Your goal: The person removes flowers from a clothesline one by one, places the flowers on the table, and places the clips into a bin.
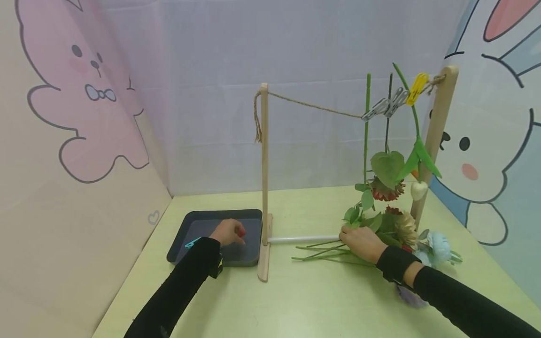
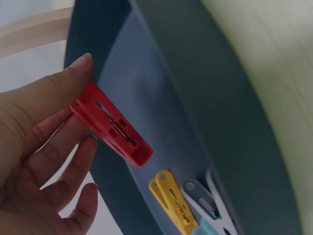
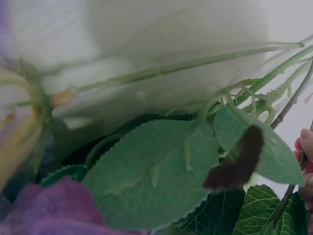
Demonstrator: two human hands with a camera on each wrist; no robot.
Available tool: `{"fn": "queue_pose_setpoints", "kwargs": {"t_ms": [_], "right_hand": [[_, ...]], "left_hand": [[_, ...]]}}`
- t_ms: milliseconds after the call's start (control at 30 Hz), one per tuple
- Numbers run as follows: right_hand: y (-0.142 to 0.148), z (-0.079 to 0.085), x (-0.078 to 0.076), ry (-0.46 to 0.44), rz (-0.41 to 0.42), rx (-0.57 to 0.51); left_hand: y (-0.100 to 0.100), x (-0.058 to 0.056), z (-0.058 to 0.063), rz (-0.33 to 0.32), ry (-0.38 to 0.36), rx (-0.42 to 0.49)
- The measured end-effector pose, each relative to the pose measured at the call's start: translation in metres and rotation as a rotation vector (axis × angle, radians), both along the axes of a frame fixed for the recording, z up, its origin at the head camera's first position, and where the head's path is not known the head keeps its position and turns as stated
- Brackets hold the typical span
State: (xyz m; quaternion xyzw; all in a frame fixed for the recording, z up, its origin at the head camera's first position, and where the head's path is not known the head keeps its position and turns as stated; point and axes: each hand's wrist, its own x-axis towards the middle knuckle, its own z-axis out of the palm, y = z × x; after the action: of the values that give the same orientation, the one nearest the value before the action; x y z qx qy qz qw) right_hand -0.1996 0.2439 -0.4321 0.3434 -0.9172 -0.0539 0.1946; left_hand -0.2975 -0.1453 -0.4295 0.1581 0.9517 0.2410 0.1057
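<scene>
Thumb and fingertips of my left hand (image 1: 227, 232) pinch a red clothespin (image 2: 115, 127) above the dark tray (image 1: 241, 257). Lying in that tray are a yellow clothespin (image 2: 173, 200), a grey one (image 2: 199, 195) and a teal one (image 1: 192, 242). On the right, my right hand (image 1: 364, 243) is over a pile of artificial flowers, its fingers gripping a dark flower stem (image 3: 280, 213) at the right wrist view's edge. The pile has a cream bloom (image 1: 405, 227), a light blue bloom (image 1: 438, 246) and a purple bloom (image 1: 411, 296), with green stems (image 1: 313, 257) pointing left.
A rope (image 1: 313, 105) spans a left wooden post (image 1: 264, 164) and a right post (image 1: 439, 112), joined low by a white rod (image 1: 300, 239). Flowers hang head down near its right end, under grey clothespins (image 1: 396, 102) and a yellow clip (image 1: 417, 88). Curtains surround the table.
</scene>
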Motion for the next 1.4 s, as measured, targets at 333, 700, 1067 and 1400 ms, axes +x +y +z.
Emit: {"fn": "queue_pose_setpoints", "kwargs": {"t_ms": [333, 700, 1067, 1400], "right_hand": [[0.002, -0.01, 0.002, 0.023, -0.004, -0.019], [0.001, -0.016, 0.003, 0.045, -0.016, -0.051], [-0.002, -0.015, 0.005, 0.033, -0.002, -0.101], [0.006, 0.0, 0.01, 0.164, 0.071, -0.227]], "left_hand": [[-0.001, -0.003, -0.024, -0.007, 0.03, -0.055], [0.007, 0.012, -0.016, -0.021, -0.017, -0.104], [0.005, 0.011, -0.02, -0.003, -0.034, -0.089], [0.006, 0.005, -0.013, -0.048, 0.0, -0.057]]}}
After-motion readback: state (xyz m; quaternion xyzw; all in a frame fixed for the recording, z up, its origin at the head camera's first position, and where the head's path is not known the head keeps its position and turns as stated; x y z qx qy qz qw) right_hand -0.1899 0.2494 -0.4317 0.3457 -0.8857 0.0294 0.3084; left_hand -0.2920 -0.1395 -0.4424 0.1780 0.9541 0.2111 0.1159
